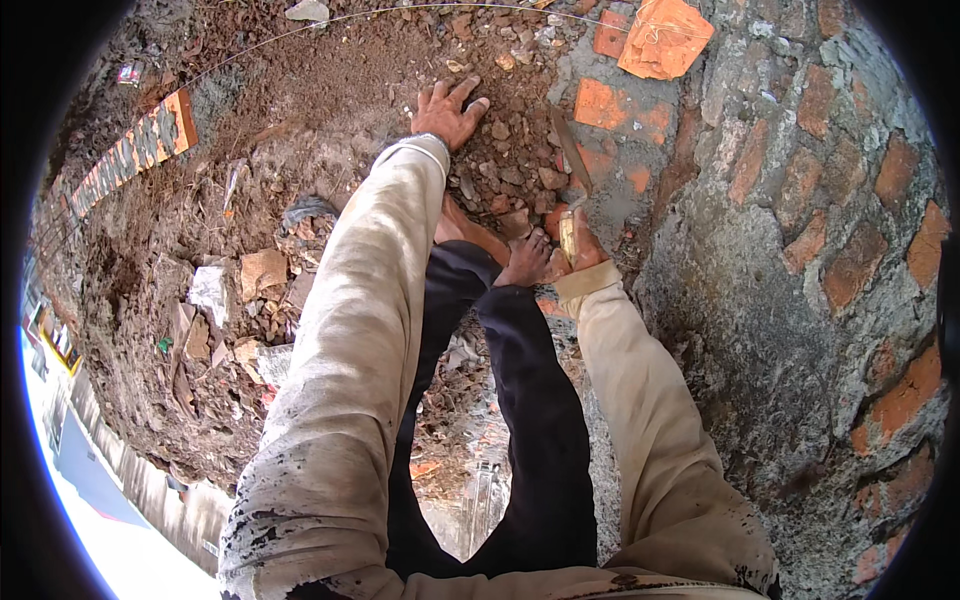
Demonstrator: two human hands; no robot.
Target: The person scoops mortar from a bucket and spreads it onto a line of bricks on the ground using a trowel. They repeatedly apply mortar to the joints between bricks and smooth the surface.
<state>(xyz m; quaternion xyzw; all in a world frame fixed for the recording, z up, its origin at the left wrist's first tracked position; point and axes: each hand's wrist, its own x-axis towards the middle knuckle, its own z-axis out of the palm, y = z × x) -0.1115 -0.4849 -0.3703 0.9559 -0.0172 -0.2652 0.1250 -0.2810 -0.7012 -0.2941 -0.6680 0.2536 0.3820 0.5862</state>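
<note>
Your left hand (448, 112) is flat on the rubble (510, 165), fingers spread, gripping nothing, pressed onto loose stones and broken brick. Your right hand (582, 245) is clenched around the wooden handle of a trowel (585, 180), its mortar-caked blade angled up across the brick wall (800, 200), right beside the rubble. Your bare feet (500, 250) sit just below, between both hands.

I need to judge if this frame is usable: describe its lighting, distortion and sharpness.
Head view: even daylight, soft shadows only; the lower left corner is blown out white; fisheye bends the brick wall toward the black rim; left hand on rubble and right hand gripping a trowel look reasonably sharp.
</note>
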